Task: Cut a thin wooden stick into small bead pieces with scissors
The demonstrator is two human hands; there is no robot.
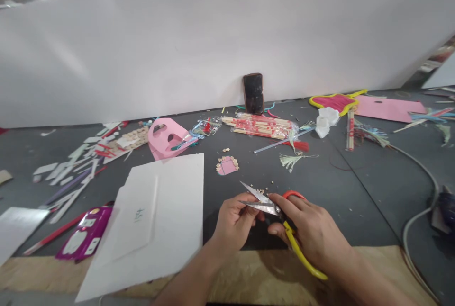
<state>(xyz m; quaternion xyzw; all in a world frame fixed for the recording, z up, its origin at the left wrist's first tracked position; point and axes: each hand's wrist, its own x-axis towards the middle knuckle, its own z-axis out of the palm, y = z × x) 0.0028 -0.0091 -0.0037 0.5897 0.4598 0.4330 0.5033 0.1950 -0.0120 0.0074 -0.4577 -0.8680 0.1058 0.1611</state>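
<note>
My right hand is closed around a pair of scissors with one red and one yellow handle. The blades are spread and point left, reaching over my left hand. The fingers of that hand are pinched together beside the blades; what they hold, if anything, is hidden. Just beyond the blades lie small beige bits on the dark table. Farther off is a small pink piece with beige bits along its edge and a dark line across it.
White sheets lie left of my hands, near a purple packet. A pink cutout, wrapped sticks and tassels lie farther back. A phone leans against the white board. A grey cable runs down the right.
</note>
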